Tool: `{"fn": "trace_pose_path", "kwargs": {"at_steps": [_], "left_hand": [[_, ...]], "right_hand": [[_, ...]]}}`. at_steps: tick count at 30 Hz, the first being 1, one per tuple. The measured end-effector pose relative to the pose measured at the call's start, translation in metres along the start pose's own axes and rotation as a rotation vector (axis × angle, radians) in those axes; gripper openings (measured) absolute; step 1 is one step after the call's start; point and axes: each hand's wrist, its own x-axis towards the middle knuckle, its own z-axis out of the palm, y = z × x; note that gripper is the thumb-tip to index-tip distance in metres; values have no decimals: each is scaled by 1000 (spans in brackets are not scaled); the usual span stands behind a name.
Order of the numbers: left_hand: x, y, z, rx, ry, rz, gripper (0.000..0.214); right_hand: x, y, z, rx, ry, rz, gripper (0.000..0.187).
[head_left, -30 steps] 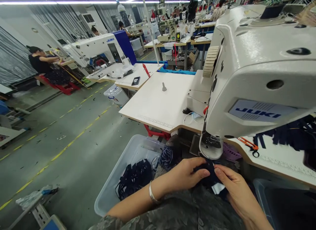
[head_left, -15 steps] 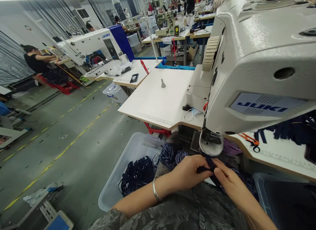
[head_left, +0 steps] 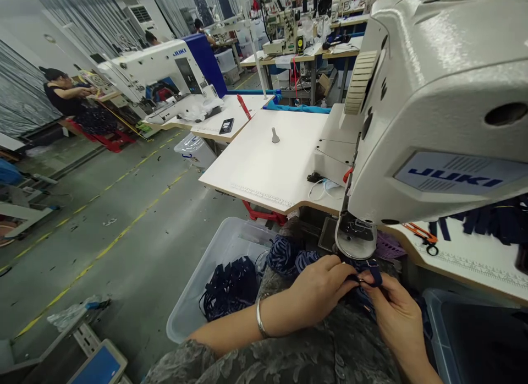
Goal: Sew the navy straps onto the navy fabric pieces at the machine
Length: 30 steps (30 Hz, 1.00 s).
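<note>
Pinching a navy strap (head_left: 375, 274), left hand (head_left: 315, 290) beside right hand (head_left: 396, 310), both grips narrow, near white sewing machine (head_left: 437, 109)

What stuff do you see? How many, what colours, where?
Navy strip: at least one, dark blue, by near machine
JUKI-marked machines: two, mostly white, near right and rear left
Worktables: several, white, ahead and right
Snips: one, orange, right tabletop
Open bins: two, clear, left and right
Loose strips: uncountable, navy, left bin
Small piece: one, grey, middle tabletop
Co-workers: several, nearest in black, farther back
Bracelet: one, silver, left wrist
Left hand: one, bare, pinching the strip
Right hand: one, bare, pinching it too
</note>
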Motion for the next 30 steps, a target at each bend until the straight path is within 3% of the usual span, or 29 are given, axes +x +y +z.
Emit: {"fn": "trace_pose_path", "kwargs": {"at_steps": [7,11,17,24,28,30], "left_hand": [[-2,3,-4,130,57,54,33],[-3,2,-1,147,63,53,33],[-7,0,-2,229,-23,154,20],[-5,5,-8,387,109,257,33],[-4,8,-12,415,180,284,30],[-4,9,-14,421,157,259,26]], "right_hand": [[-1,-7,6,57,-11,-197,13],[-4,-4,9,123,9,-201,9],[-5,0,11,197,-13,-132,11],[0,-15,13,218,31,-255,13],[2,-21,14,225,29,-256,13],[2,-19,14,244,40,-238,13]]}}
